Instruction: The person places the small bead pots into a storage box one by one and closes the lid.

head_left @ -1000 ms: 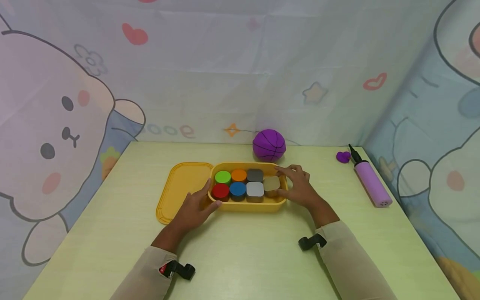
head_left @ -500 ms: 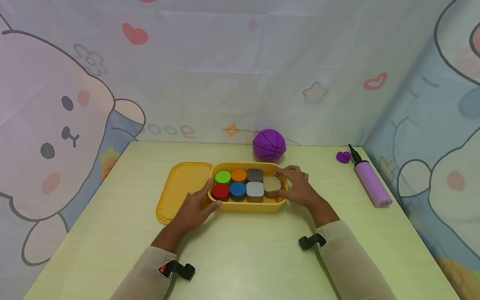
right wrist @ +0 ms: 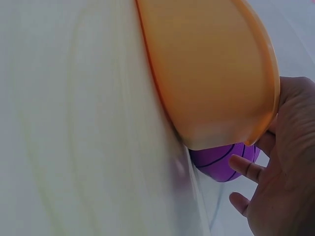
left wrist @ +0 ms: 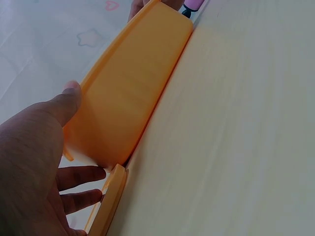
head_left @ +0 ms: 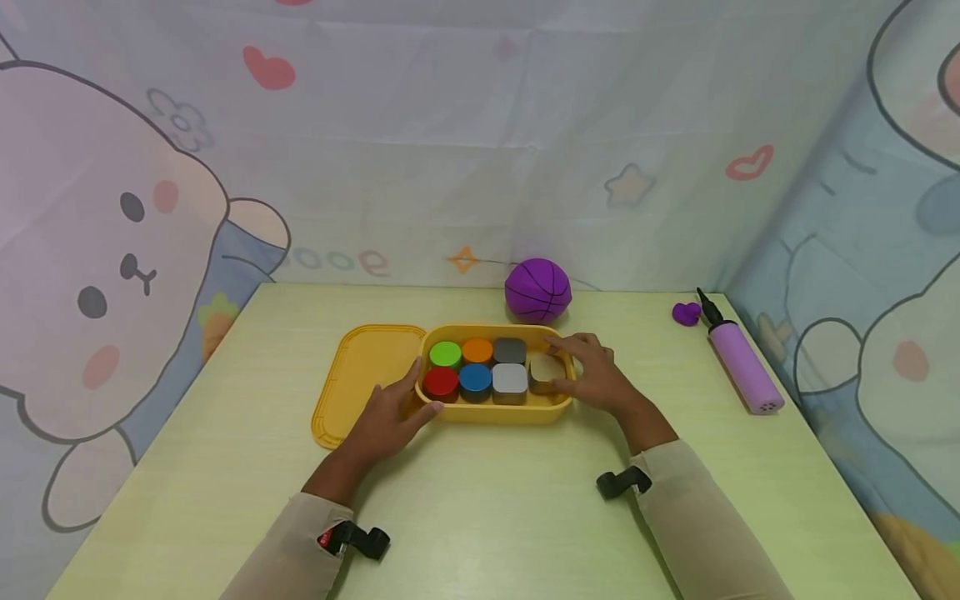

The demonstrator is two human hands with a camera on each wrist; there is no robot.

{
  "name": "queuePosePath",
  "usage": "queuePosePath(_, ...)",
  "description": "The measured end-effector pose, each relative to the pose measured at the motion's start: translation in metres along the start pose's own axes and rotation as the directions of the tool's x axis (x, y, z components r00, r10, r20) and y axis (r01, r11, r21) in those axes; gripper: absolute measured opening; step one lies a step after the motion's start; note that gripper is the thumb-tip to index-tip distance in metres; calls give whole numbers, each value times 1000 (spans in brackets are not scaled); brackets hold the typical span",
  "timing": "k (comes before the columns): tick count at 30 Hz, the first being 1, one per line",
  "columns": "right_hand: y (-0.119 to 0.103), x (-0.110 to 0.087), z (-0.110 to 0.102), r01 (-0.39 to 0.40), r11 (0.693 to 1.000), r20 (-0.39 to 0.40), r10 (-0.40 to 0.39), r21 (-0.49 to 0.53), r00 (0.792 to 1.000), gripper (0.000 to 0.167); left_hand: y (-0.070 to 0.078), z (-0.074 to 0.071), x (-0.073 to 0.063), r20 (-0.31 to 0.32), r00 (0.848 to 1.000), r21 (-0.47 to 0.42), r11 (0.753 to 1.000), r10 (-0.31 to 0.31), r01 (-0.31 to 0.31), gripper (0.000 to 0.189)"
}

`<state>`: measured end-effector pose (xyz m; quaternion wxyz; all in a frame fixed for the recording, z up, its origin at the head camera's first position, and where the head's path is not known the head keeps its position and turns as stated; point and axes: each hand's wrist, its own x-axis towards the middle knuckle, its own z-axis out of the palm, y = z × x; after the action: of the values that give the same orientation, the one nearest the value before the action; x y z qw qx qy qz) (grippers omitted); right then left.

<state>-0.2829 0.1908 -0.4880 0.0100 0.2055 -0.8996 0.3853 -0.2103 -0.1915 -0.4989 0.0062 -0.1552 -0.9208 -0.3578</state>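
A yellow lunchbox-shaped container (head_left: pixel 495 414) stands on the table. Inside are several short blocks: round ones topped green (head_left: pixel 446 354), orange (head_left: pixel 477 350), red (head_left: pixel 441 383) and blue (head_left: pixel 476 381), and squarish ones topped dark grey (head_left: pixel 510 350) and light grey (head_left: pixel 510 380). At its right end sits a tan block (head_left: pixel 545 373), pinched between the thumb and index finger of my right hand (head_left: pixel 597 372), which reach over the rim. My left hand (head_left: pixel 382 419) holds the container's left end. Its thumb (left wrist: pixel 69 97) lies at the near rim, with other fingers by the end wall.
A flat yellow lid (head_left: pixel 367 379) lies left of the container, its edge close under my left fingers. Behind the container sits a purple basketball (head_left: pixel 537 290). On the right lie a pink hand pump (head_left: pixel 746 367) and a small purple heart-shaped piece (head_left: pixel 686 313). A printed cloth backs the table.
The tan block has shifted slightly right and turned under my right fingers, its top now looking tilted. My left hand, the container and the other blocks stay as they were.
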Motion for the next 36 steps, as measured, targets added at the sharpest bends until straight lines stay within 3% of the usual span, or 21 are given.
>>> queuePosePath(7, -1, -1, 0, -40, 999, -13, 41, 36, 999, 56, 1, 0, -1, 2, 1000, -8, 1000, 2, -2, 90)
queuePosePath(17, -3, -4, -1, -24, 1000, -28, 24, -4, 999, 64, 2, 1, 0, 14, 1000, 10, 1000, -13, 13, 90)
queuePosePath(25, -1, -4, 1, -67, 997, -6, 67, 48, 998, 69, -1, 2, 0, -6, 1000, -1, 1000, 2, -2, 91)
queuePosePath(29, -1, -4, 2, -50, 997, -15, 51, 59, 999, 68, -5, 1, 0, -29, 1000, 15, 1000, 5, -4, 96)
queuePosePath(32, -3, -4, 2, -13, 999, -51, 16, 52, 999, 64, -9, -5, 1, -72, 997, 33, 999, -25, 27, 98)
queuePosePath(36, -9, -4, 1, 22, 999, -117, -17, 39, 993, 57, -21, -23, -1, -151, 982, 118, 984, -114, 132, 92)
